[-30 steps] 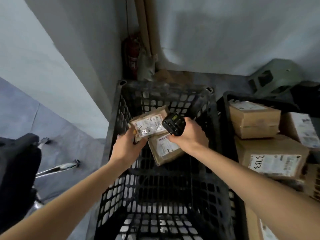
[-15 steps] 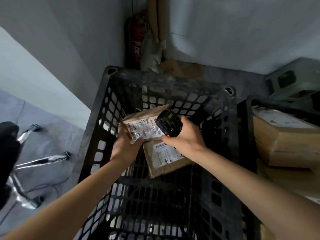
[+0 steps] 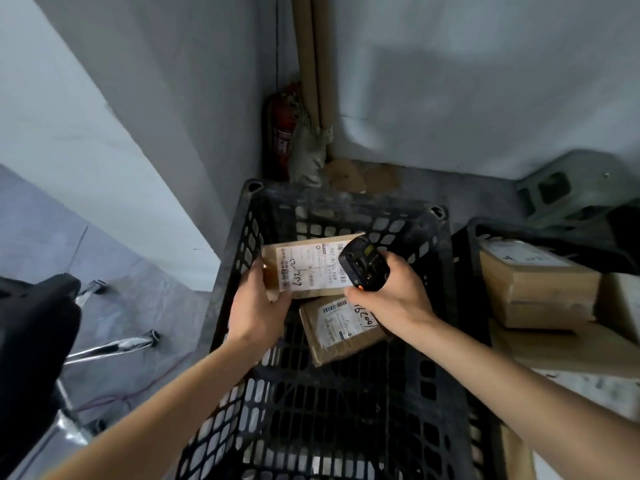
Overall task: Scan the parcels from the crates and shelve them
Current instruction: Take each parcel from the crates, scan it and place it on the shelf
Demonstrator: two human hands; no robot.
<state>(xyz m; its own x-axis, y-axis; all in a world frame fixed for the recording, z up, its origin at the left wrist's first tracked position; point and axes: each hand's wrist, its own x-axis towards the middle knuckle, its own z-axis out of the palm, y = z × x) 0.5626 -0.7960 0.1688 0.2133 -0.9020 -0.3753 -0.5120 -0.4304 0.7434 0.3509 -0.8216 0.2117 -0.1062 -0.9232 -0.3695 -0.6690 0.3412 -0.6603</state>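
1. The left hand grasps a flat brown cardboard parcel with a white shipping label at its left end, thumb curled up onto the label face and the other fingers hidden beneath; the parcel is held above the inside of a black perforated plastic crate, label turned up toward the camera, with handwritten black digits across the print.
2. The right hand is clenched round a black handheld barcode scanner; the scanner's head overlaps the right end of the held parcel's label, and whether it touches the label cannot be told; a small orange spot shows at the scanner's lower edge by the fingers.
3. A second brown cardboard parcel with a white label lies in the crate, just below the held parcel and partly under the right wrist; black handwriting runs along its right side.
4. To the right stands another black crate, close beside the first; it holds stacked brown cardboard boxes, the top one bearing a pale label.
5. Behind the crates, in the corner of the grey walls, stands a red fire extinguisher beside two upright cardboard tubes.
6. At the left, the chrome legs of a black office chair spread over the grey floor; a thin red cable trails beside them.
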